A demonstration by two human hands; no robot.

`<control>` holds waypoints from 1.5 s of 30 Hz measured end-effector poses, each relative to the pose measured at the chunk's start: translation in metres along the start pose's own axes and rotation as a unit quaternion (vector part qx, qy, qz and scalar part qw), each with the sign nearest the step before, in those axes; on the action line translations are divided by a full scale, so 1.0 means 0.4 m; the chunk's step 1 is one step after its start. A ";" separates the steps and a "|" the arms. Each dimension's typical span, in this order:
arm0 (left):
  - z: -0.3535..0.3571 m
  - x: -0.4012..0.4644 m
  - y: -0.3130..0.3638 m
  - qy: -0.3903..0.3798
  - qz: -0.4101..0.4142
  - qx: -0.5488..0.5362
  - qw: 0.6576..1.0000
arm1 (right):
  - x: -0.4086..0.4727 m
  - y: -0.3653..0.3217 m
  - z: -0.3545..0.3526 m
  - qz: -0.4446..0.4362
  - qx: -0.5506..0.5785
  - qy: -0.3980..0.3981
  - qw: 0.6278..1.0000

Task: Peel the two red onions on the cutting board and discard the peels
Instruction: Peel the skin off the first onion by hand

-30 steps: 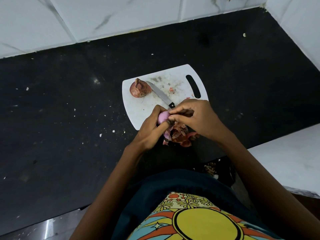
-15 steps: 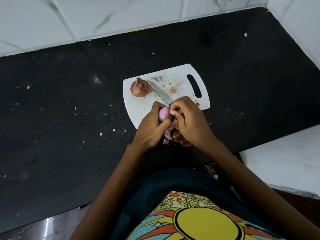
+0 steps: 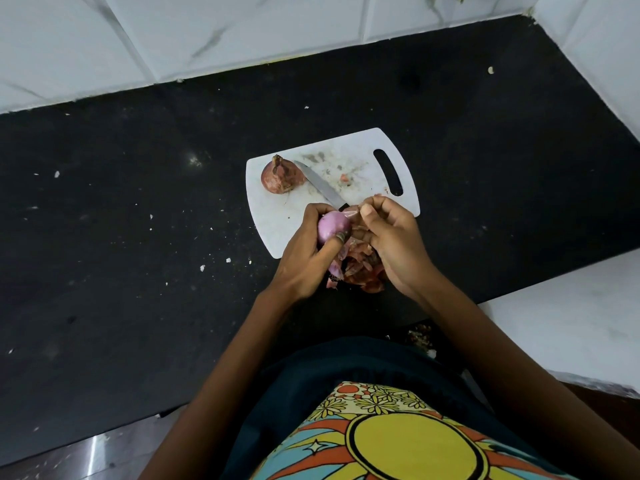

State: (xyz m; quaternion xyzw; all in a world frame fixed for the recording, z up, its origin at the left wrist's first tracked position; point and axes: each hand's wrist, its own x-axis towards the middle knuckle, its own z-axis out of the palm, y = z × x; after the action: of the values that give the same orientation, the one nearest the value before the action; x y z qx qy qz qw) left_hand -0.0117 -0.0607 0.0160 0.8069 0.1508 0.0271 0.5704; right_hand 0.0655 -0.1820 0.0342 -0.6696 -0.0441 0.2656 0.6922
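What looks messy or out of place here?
Peels are piled on the counter off the board's near edge, under both hands, not discarded. White crumbs speckle the counter. The knife lies loose on the board beside the unpeeled onion.

Home kitchen: black counter (image 3: 138, 237), tiled wall (image 3: 242, 26).

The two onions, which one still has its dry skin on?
The onion on the cutting board, beside the knife: brown and papery. The onion in the left hand shows smooth purple flesh.
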 end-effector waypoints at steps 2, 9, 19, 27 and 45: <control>-0.001 -0.001 -0.001 -0.002 -0.002 -0.009 1.000 | -0.005 -0.011 -0.005 0.004 0.058 -0.002 0.998; 0.001 -0.001 -0.001 0.003 0.012 -0.025 1.000 | -0.022 -0.018 -0.003 -0.115 -0.165 -0.010 0.980; 0.002 -0.004 -0.004 -0.018 0.038 -0.116 0.992 | 0.000 -0.019 -0.003 -0.060 -0.047 0.088 0.993; 0.010 0.007 -0.006 -0.027 -0.003 -0.248 0.968 | 0.014 -0.003 -0.004 0.006 0.094 0.182 0.979; 0.013 0.006 -0.034 -0.015 -0.036 -0.219 0.975 | 0.007 -0.007 -0.033 -0.148 -0.348 0.033 0.925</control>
State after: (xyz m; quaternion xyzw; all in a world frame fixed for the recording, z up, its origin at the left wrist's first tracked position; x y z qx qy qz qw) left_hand -0.0112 -0.0605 0.0014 0.6566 0.1619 0.0268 0.7362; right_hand 0.0742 -0.1926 0.0348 -0.8626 -0.2092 0.1061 0.4482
